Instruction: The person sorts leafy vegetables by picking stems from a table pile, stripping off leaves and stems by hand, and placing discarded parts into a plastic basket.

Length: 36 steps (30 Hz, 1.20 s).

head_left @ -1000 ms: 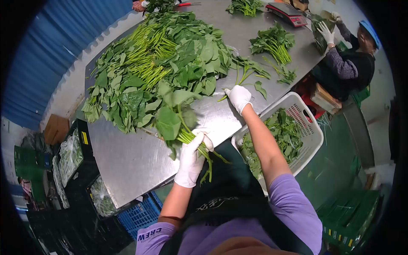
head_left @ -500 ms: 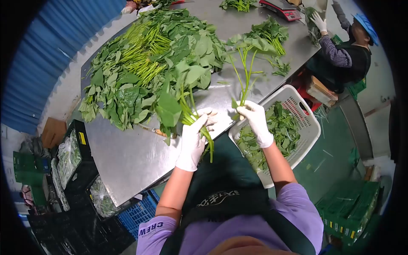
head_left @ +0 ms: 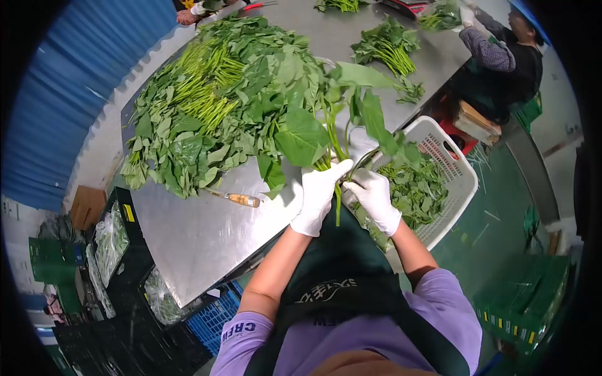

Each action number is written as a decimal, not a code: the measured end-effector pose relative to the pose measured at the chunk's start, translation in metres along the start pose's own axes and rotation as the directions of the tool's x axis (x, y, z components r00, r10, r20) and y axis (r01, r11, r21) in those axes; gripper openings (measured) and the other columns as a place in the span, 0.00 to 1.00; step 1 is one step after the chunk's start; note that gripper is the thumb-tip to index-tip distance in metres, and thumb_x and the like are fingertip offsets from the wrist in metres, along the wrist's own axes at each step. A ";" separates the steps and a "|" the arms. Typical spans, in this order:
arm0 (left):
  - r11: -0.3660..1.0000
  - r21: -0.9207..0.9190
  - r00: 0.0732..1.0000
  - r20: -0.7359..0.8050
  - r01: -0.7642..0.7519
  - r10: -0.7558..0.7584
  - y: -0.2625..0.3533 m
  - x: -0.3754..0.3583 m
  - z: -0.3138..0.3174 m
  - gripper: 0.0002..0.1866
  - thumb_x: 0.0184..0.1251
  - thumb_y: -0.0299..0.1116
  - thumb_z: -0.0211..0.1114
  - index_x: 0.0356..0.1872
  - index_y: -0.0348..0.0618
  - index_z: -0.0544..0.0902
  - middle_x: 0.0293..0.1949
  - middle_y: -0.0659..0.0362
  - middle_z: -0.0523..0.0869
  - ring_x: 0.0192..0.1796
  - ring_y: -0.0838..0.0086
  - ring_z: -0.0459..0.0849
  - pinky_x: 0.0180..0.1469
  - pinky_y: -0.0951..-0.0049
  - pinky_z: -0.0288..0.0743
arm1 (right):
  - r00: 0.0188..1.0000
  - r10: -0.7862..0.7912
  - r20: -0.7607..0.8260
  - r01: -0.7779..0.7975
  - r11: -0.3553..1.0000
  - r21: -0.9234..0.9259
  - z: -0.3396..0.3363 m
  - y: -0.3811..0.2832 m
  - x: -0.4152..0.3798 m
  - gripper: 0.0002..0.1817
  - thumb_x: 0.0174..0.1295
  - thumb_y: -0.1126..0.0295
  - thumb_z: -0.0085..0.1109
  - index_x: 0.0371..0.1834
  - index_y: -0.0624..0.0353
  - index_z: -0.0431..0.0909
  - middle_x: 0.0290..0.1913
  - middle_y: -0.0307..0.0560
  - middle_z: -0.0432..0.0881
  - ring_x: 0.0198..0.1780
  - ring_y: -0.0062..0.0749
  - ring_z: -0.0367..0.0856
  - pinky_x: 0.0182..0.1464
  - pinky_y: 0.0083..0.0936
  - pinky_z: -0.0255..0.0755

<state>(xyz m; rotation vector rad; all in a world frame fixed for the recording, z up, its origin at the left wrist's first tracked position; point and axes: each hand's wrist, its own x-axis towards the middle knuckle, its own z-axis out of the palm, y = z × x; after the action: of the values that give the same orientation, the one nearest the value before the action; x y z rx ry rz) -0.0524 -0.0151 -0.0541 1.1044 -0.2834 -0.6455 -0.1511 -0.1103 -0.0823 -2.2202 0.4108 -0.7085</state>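
Observation:
My left hand (head_left: pixel 318 195), in a white glove, is closed around a small bunch of leafy green stems (head_left: pixel 335 141); the cut ends hang below the fist. Close beside it, my right hand (head_left: pixel 374 195), also gloved, pinches a leafy stem (head_left: pixel 357 164) against the bunch's right side. Both hands are over the table's near edge, next to a white plastic basket (head_left: pixel 461 200) that holds loose leaves (head_left: pixel 417 191). Left of my hands, a large heap of leafy greens (head_left: pixel 188 147) covers much of the metal table (head_left: pixel 182 235). A wooden-handled tool (head_left: pixel 243 200) lies at the heap's near edge, its far end under leaves.
Across the table lie smaller bundles of greens (head_left: pixel 390 47). A co-worker (head_left: pixel 517 66) at the upper right handles greens beside a red scale (head_left: pixel 406 7). Another person's hand (head_left: pixel 187 17) shows at the upper left. Crates (head_left: pixel 207 316) stand below the table at left.
My right hand has brought its stem left and down to the bunch. My left hand has shifted right, so both hands are now close together. The co-worker's hands hold greens nearer the scale.

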 end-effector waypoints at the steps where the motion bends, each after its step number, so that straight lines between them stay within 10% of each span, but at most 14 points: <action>1: 1.000 0.009 1.000 -0.014 0.013 -0.013 0.000 -0.003 0.004 0.10 0.56 0.23 0.68 0.39 0.38 0.80 0.30 0.64 0.80 0.31 0.81 0.78 0.34 0.82 0.72 | 0.999 0.032 0.015 -0.032 0.998 0.061 0.002 0.003 -0.002 0.09 0.46 0.69 0.65 0.28 0.61 0.79 0.26 0.49 0.78 0.28 0.42 0.76 0.33 0.31 0.70; 4: 0.998 -0.001 0.998 0.009 0.060 -0.060 0.008 -0.012 0.013 0.08 0.57 0.24 0.67 0.38 0.38 0.81 0.29 0.65 0.80 0.30 0.83 0.77 0.33 0.84 0.70 | 0.970 0.229 0.084 -0.235 0.787 0.571 -0.003 -0.003 -0.006 0.06 0.51 0.75 0.61 0.32 0.62 0.81 0.24 0.46 0.76 0.29 0.29 0.75 0.33 0.23 0.69; 6: 0.985 -0.094 0.989 0.014 0.146 -0.146 -0.004 -0.010 0.014 0.07 0.57 0.24 0.67 0.37 0.38 0.81 0.28 0.64 0.81 0.30 0.84 0.76 0.33 0.85 0.69 | 0.967 0.254 -0.033 -0.202 0.837 0.509 -0.006 0.005 -0.007 0.06 0.55 0.78 0.57 0.33 0.66 0.82 0.27 0.42 0.79 0.30 0.22 0.75 0.34 0.19 0.69; 8: 1.000 -0.018 0.997 -0.077 -0.009 0.007 -0.025 -0.008 0.009 0.08 0.56 0.23 0.67 0.37 0.36 0.80 0.28 0.62 0.81 0.28 0.81 0.76 0.32 0.83 0.69 | 0.848 0.529 -0.027 -0.393 0.664 0.636 -0.017 0.007 -0.008 0.07 0.58 0.77 0.55 0.32 0.66 0.83 0.31 0.41 0.82 0.31 0.18 0.75 0.35 0.18 0.70; 9: 0.993 -0.035 0.988 -0.105 -0.113 0.109 -0.027 -0.009 0.012 0.09 0.56 0.23 0.67 0.38 0.35 0.80 0.28 0.62 0.81 0.27 0.80 0.76 0.32 0.82 0.69 | 0.901 0.412 -0.137 -0.272 0.782 0.562 -0.026 0.009 -0.007 0.08 0.60 0.73 0.55 0.36 0.64 0.83 0.32 0.41 0.82 0.32 0.18 0.75 0.34 0.17 0.69; 12: 0.991 0.087 0.978 -0.172 -0.106 0.119 0.018 -0.025 0.011 0.03 0.60 0.22 0.63 0.34 0.35 0.80 0.31 0.57 0.81 0.28 0.78 0.76 0.32 0.80 0.71 | 0.748 0.653 -0.122 -0.141 0.335 0.932 -0.032 0.104 -0.019 0.17 0.65 0.64 0.54 0.49 0.66 0.75 0.44 0.45 0.81 0.36 0.21 0.77 0.36 0.15 0.71; 13: 0.981 -0.191 0.965 -0.252 0.027 -0.076 0.034 -0.019 0.009 0.04 0.60 0.20 0.62 0.35 0.36 0.79 0.32 0.56 0.82 0.28 0.77 0.77 0.33 0.78 0.73 | 0.699 0.712 -0.057 -0.064 0.141 0.988 -0.037 0.155 -0.030 0.23 0.66 0.60 0.52 0.56 0.66 0.69 0.52 0.47 0.79 0.37 0.24 0.78 0.39 0.14 0.73; 15: 0.944 -0.322 0.996 -0.067 -0.070 0.051 0.044 -0.004 -0.008 0.07 0.60 0.20 0.61 0.39 0.35 0.76 0.33 0.53 0.82 0.27 0.76 0.76 0.31 0.81 0.72 | 0.707 0.647 0.286 -0.047 -0.361 0.931 -0.062 0.159 -0.030 0.31 0.66 0.53 0.49 0.62 0.68 0.62 0.54 0.53 0.77 0.42 0.28 0.80 0.40 0.19 0.77; 16: 0.954 -0.297 0.999 0.024 -0.032 0.041 0.045 0.005 -0.017 0.10 0.61 0.20 0.60 0.43 0.35 0.74 0.34 0.51 0.82 0.28 0.76 0.77 0.32 0.81 0.73 | 0.760 0.508 0.406 -0.202 -0.408 0.890 -0.067 0.150 -0.030 0.36 0.66 0.48 0.45 0.65 0.71 0.55 0.57 0.57 0.74 0.44 0.30 0.81 0.39 0.23 0.79; 20: 0.936 -0.307 0.968 0.230 0.174 -0.105 0.046 0.014 -0.022 0.09 0.60 0.22 0.61 0.42 0.37 0.75 0.34 0.53 0.82 0.29 0.78 0.78 0.32 0.83 0.73 | 0.736 0.203 0.646 -0.675 0.154 0.721 -0.054 0.057 -0.008 0.39 0.67 0.41 0.36 0.53 0.74 0.71 0.44 0.58 0.81 0.38 0.34 0.82 0.35 0.20 0.76; 24: 0.933 -0.214 0.922 0.325 0.290 -0.212 0.042 0.007 -0.018 0.12 0.55 0.23 0.65 0.40 0.34 0.75 0.32 0.55 0.80 0.29 0.78 0.76 0.30 0.83 0.70 | 0.723 -0.099 0.684 -0.583 0.444 0.680 -0.048 0.016 0.014 0.24 0.66 0.57 0.46 0.48 0.70 0.77 0.39 0.55 0.83 0.33 0.33 0.83 0.34 0.19 0.73; 36: 0.964 -0.260 0.997 -0.066 -0.053 0.037 0.082 -0.044 -0.081 0.12 0.57 0.26 0.65 0.41 0.39 0.74 0.33 0.55 0.77 0.31 0.76 0.73 0.30 0.81 0.67 | 0.880 0.473 0.035 -0.390 0.680 0.620 -0.038 0.150 0.237 0.25 0.62 0.65 0.55 0.61 0.65 0.67 0.34 0.44 0.82 0.26 0.21 0.77 0.25 0.15 0.68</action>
<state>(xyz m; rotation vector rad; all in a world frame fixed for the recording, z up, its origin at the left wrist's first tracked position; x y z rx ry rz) -0.0172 0.0947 -0.0121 0.8593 -0.1650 -0.5892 0.0042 -0.3471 -0.0881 -1.3837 0.6437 -0.6105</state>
